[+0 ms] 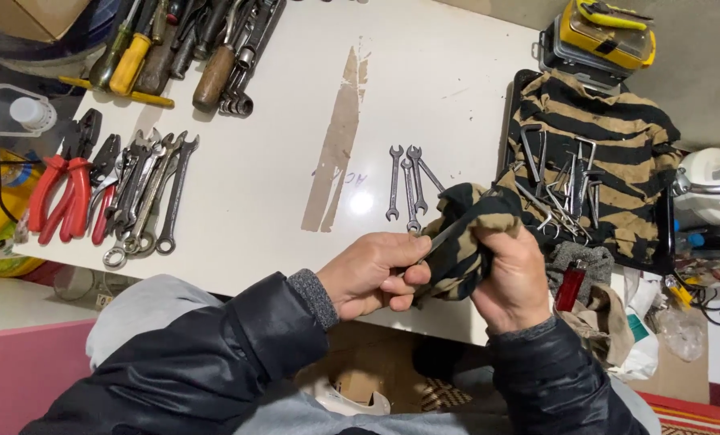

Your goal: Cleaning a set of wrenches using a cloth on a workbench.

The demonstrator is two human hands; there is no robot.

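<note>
Standing next to the white table (295, 121) here. The left hand (376, 274) has its fingers pinched tight on one end of a thin metal tool (444, 235), looks like a small wrench but most of it is buried, so can't say for sure. The right hand (513, 278) is closed around a striped rag (468, 242), tan and black, bunched over the other end of that tool. All of this sits at the near edge of the table, just right of centre.

Just beyond the hands there are a few small wrenches (408, 185) lying side by side on the bare top. To the right, a bigger striped cloth (610, 137) is spread over a black tray with hex keys (565, 181) and other bits of metal on it. A red lighter (571, 286) lies right beside the right wrist. Far left has red pliers (58, 197) and a fan of bigger spanners (154, 193), with screwdrivers (130, 60) further back.

What I'd worry about: the hands hang right over the table edge, so if that pinch slips the tool likely drops to the floor by the box below. Also the rag is loose and close to the three wrenches, so a wide swipe could drag them about. The lighter looks easy to knock off too.
</note>
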